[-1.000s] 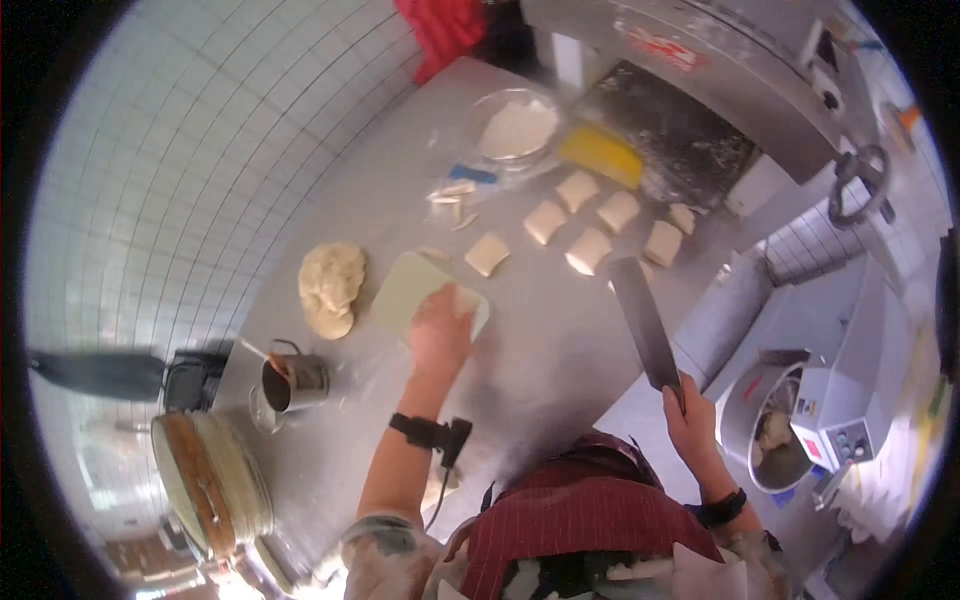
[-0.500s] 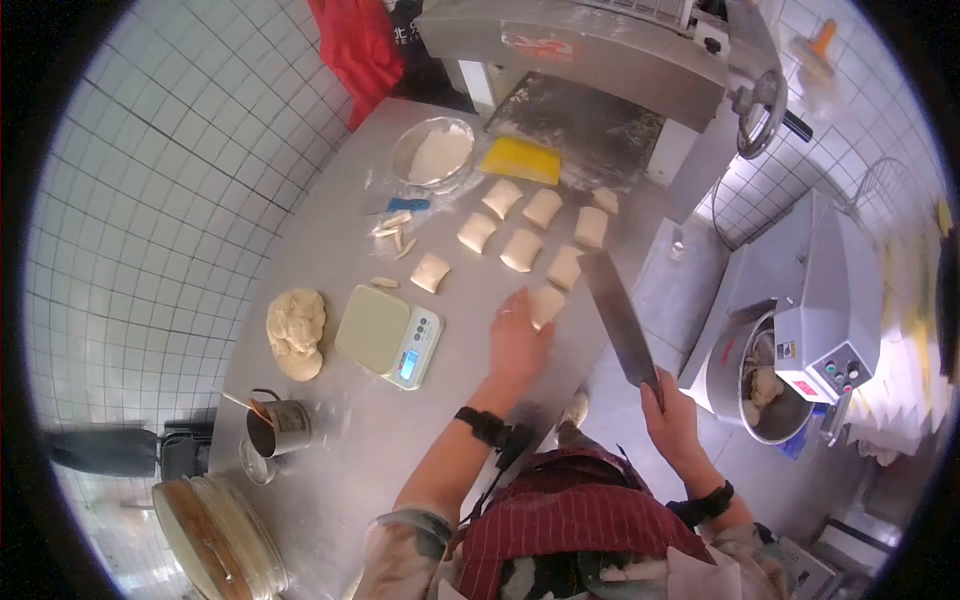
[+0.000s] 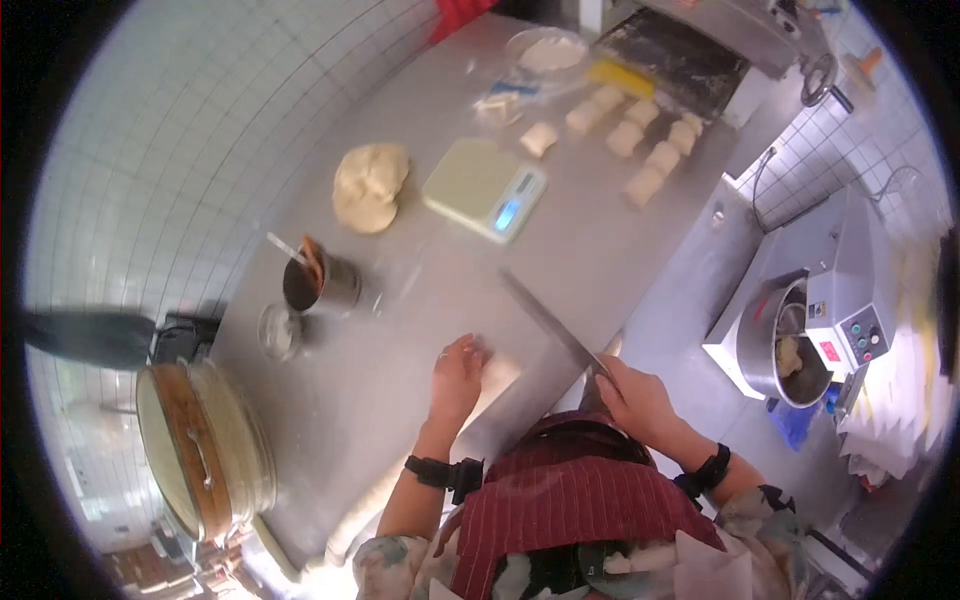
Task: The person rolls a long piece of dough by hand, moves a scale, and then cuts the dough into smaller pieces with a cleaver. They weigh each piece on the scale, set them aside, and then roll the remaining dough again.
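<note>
My right hand (image 3: 640, 402) grips the handle of a cleaver (image 3: 545, 318), whose blade points up and left over the steel table. My left hand (image 3: 458, 380) is near the table's front edge, fingers loosely extended and slightly blurred. Right beside it lies the end of a long dough roll (image 3: 500, 376), which runs along the front edge and passes behind my left forearm. Several cut dough pieces (image 3: 625, 139) stand toward the back right, with one piece (image 3: 538, 140) apart. A kitchen scale (image 3: 470, 188) with a lit display sits mid-table, its plate bare.
A dough lump (image 3: 372, 188) lies left of the scale. Nearer are a metal cup (image 3: 335, 287) with utensils and a small glass dish (image 3: 279, 331). Sieves (image 3: 205, 450) stand at the left. A flour bowl (image 3: 548, 52) and yellow scraper (image 3: 621, 76) are behind; a mixer (image 3: 805, 300) stands right.
My view has swung down toward the front edge. My left hand has left the cut pieces and come back to the dough roll. The cleaver has moved left and nearer my body.
</note>
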`<state>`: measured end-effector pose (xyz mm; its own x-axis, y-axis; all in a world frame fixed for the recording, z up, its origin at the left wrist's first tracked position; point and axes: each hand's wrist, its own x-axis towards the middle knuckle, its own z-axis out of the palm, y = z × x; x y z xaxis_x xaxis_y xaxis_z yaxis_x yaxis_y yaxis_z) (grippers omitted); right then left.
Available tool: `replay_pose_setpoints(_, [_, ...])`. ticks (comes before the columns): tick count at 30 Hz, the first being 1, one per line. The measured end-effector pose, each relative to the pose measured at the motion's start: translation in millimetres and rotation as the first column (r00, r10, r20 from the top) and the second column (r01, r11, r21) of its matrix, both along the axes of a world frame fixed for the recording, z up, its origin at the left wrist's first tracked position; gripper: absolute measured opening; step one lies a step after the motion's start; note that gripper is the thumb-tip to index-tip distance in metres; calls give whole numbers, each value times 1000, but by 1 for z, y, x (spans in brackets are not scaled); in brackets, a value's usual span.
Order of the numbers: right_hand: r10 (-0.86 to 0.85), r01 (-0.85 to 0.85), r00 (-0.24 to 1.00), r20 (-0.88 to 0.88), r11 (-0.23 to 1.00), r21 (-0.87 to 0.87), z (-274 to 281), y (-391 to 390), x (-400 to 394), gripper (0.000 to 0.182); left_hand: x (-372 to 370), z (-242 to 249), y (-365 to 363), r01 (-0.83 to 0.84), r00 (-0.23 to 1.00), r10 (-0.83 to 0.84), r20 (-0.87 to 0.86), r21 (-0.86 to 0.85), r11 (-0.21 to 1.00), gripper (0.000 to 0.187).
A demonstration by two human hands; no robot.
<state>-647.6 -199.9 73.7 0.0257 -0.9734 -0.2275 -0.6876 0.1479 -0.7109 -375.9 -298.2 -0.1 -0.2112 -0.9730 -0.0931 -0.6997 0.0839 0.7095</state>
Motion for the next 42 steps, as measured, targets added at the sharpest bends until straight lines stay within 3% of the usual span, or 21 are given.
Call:
replay_pose_setpoints(4, [78,-78,997,-9,997,-2,9,23,56,32,45,6,44,-46,987,59,-150,88,995,34])
replay_pose_setpoints(9, [95,-89,991,-93,993,72,11,45,103,34,60,7,60,33,989,-31,-146,7,999,32])
replay_pose_setpoints(10, [96,-85,986,-136,993,83,10,47,109,35,59,7,59,48,989,-56,-138,-59,997,31])
replay_pose_setpoints(17, [23,-6,984,-176,995,99,17,59,127,32,49,-2,53,53,979,-58,-196,-33,998,29])
replay_pose_setpoints(23, [80,-48,975,-209,987,153,19,53,128,39,47,3,52,55,976,-61,-207,-33,998,26])
replay_pose_setpoints(26, [119,-62,966,-231,968,242,10,35,133,31,48,-6,57,115,980,-130,-154,-101,988,24])
replay_pose_setpoints(32, [124,-105,987,-104,979,173,-24,-4,141,36,46,-9,56,158,983,-167,-73,-114,981,31])
replay_pose_setpoints(35, [-7,11,999,-39,996,91,-10,6,123,36,39,-10,49,71,997,-74,-32,-104,992,42])
replay_pose_setpoints(38, [-75,74,996,-45,997,-19,7,5,98,36,11,-1,35,149,989,-149,9,-85,985,49])
replay_pose_setpoints(40, [-207,207,978,2,978,-29,11,0,80,36,-13,6,28,318,921,-284,266,-93,944,51])
replay_pose_setpoints(42, [-263,265,964,35,963,-51,9,-1,62,36,-23,1,14,328,917,-302,262,-62,943,51])
